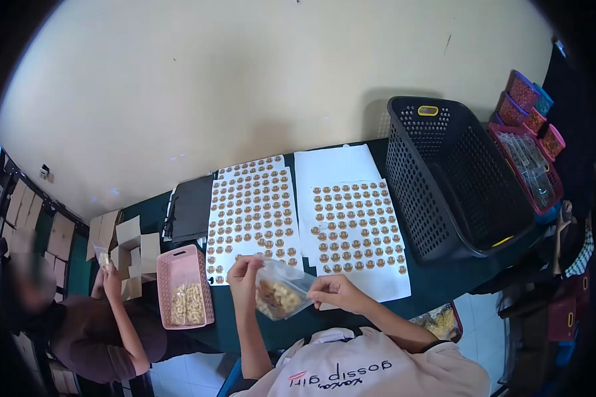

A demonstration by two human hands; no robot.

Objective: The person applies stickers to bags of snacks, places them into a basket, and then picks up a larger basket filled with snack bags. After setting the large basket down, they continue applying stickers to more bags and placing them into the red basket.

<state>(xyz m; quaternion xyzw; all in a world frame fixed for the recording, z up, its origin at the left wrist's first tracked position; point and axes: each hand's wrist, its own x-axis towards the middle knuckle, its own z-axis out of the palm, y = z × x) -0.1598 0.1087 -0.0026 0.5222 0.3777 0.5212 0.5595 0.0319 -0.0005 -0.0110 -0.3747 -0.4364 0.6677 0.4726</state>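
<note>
Between my hands is a clear plastic bag (281, 296) with pale yellow and brownish snack pieces inside, held tilted over the front edge of the table. My left hand (246, 270) pinches its upper left corner. At its right edge, the fingers of my right hand (334, 292) are closed on the plastic. Just beyond lie two white sheets covered with rows of round brown stickers, a left sticker sheet (250, 205) and a right sticker sheet (359, 228). A pink basket (167, 268) to my left has bagged pale snacks in it.
A big black perforated basket (414, 178) stands at the right, beside a red basket (557, 192) of plastic packs and several colourful tubs (523, 90). A black folder (191, 208) and open cardboard boxes (139, 248) are leftward. Another person (99, 334) holds a small packet at far left.
</note>
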